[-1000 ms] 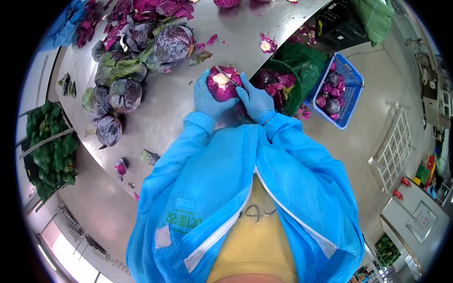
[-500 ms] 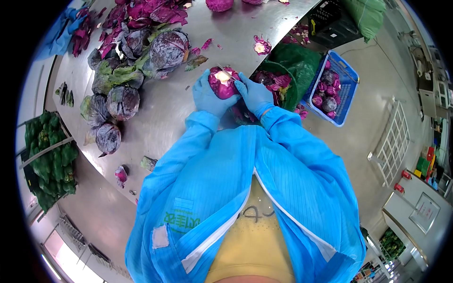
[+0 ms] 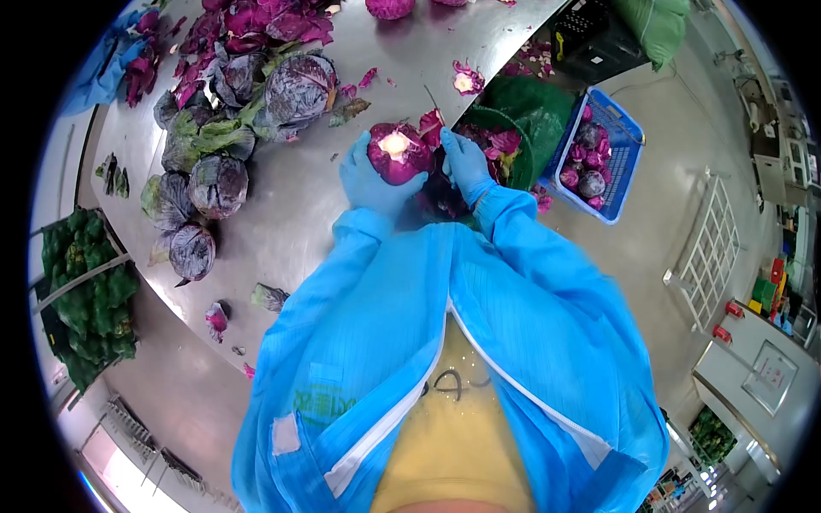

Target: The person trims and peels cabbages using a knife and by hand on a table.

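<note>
My left hand point(image 3: 374, 181), in a blue glove, is wrapped round a trimmed red cabbage point(image 3: 398, 162) whose pale cut stem faces up. Just to its right, my gloved right hand point(image 3: 465, 162) is closed on a knife point(image 3: 434, 100), its thin blade pointing up and away from me. A loose purple leaf point(image 3: 430, 128) hangs by the blade, between the cabbage and my right fingers. The knife's handle is hidden in my hand. Below both hands, more dark purple leaves lie partly in shadow.
Untrimmed red cabbages point(image 3: 221, 185) and a heap of peeled leaves point(image 3: 278, 21) lie on the metal table point(image 3: 299, 205). Off its right edge are a green mesh sack point(image 3: 543, 128) with leaves, a blue basket point(image 3: 629, 162) of cabbages and a black crate point(image 3: 599, 43).
My right hand and the knife have moved right, away from the cabbage, with a purple leaf now by the blade. More of the cabbage's top shows, still in my left hand.
</note>
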Available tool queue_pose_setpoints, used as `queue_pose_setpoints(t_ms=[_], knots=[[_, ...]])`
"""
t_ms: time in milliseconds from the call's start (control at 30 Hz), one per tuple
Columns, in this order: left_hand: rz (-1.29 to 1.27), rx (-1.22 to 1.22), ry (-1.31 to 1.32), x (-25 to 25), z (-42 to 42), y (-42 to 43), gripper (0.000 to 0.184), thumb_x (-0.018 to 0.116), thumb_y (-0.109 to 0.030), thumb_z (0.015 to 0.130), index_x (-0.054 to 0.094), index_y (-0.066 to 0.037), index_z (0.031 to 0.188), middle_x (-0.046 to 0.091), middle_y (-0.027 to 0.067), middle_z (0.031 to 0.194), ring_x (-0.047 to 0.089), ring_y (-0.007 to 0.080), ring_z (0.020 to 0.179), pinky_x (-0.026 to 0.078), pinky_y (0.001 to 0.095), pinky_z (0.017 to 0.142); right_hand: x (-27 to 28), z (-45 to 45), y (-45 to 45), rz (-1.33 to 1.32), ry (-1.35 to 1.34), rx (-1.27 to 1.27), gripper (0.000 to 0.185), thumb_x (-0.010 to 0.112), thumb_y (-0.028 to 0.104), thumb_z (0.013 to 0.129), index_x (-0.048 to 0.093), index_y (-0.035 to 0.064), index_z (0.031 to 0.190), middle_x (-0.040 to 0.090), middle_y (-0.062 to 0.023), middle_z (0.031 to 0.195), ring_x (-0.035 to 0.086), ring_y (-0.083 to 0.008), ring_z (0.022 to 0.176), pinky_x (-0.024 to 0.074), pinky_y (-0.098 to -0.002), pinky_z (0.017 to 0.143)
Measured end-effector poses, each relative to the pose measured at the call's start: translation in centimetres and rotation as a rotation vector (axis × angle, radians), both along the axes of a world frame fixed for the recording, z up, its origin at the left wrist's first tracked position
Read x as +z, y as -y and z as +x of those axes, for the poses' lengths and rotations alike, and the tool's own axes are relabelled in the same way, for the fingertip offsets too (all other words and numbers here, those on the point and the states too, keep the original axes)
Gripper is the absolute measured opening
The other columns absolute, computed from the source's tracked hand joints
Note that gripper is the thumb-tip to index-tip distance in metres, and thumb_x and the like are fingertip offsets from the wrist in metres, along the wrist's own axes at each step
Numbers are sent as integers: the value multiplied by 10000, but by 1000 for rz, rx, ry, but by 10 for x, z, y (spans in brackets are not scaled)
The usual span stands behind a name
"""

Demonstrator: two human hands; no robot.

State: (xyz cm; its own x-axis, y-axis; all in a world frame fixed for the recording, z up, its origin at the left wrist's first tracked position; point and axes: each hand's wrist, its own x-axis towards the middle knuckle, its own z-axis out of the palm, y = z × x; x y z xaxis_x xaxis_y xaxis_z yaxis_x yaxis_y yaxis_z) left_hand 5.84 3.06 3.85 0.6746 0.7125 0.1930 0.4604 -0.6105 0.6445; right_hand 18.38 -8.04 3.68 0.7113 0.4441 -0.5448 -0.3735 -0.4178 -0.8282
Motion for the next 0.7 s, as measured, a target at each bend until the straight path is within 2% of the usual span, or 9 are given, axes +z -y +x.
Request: queue_pose_setpoints(t_ms=[33,100,167,233,300,367,400,567,700], knots=[[2,-5,-1,-2,-3,0,1056,828,-448,468,346,-18,1304,435,195,1199,417,353,1118,351,433,966,2,1,0,-46,66,73,535,484,531,874,625,31,1004,536,-47,570,505,-137,465,395,-294,449],[-6,-46,81,-9,-4,-2,1060,836,-433,462,344,-16,1304,416,197,1217,425,356,1107,353,435,965,-4,0,-9,-126,208,97,534,610,521,784,636,42,1020,644,-117,758,625,-219,703,470,-352,653],[27,-76,62,-13,-11,-3,1063,852,-387,469,325,-13,1313,410,185,1224,438,339,1108,361,422,972,-1,-6,-11,-98,406,37,451,654,437,753,648,38,962,656,-142,799,634,-281,763,474,-378,697],[-175,-95,279,-28,-18,-4,1058,862,-335,484,304,-13,1324,408,173,1236,436,313,1140,357,400,995,-39,2,-13,-98,337,-40,406,661,396,741,650,37,931,655,-149,805,631,-301,768,474,-383,706],[-244,-102,302,-35,-28,-4,1064,869,-294,499,276,-16,1338,382,163,1282,413,287,1188,345,380,1015,-98,22,-5,-100,268,-203,339,661,324,722,641,39,903,648,-169,837,618,-343,809,472,-397,736],[-415,-121,411,-34,-33,-6,1085,871,-278,503,247,-31,1356,351,161,1323,405,280,1205,341,380,1024,-104,37,14,-243,167,-163,362,658,328,729,630,40,946,643,-173,897,611,-343,859,468,-407,747],[-565,-160,499,-29,-33,-3,1109,872,-254,507,211,-47,1373,336,152,1339,405,274,1206,346,378,1026,-97,37,17,-286,227,-82,455,687,339,719,590,32,1040,635,-177,952,606,-338,892,467,-411,761],[-509,-175,432,-47,-42,-13,1115,870,-232,513,190,-63,1380,341,139,1334,400,267,1208,363,371,1017,-51,4,6,-70,461,-180,727,756,397,674,471,17,1224,638,-164,978,625,-292,893,473,-367,809],[-573,-190,491,-48,-41,-12,1120,873,-205,500,189,-67,1377,348,134,1324,404,264,1201,369,378,1015,-28,-16,-11,182,392,-6,873,814,412,600,425,15,1273,611,-159,1040,608,-235,924,475,-344,825]])
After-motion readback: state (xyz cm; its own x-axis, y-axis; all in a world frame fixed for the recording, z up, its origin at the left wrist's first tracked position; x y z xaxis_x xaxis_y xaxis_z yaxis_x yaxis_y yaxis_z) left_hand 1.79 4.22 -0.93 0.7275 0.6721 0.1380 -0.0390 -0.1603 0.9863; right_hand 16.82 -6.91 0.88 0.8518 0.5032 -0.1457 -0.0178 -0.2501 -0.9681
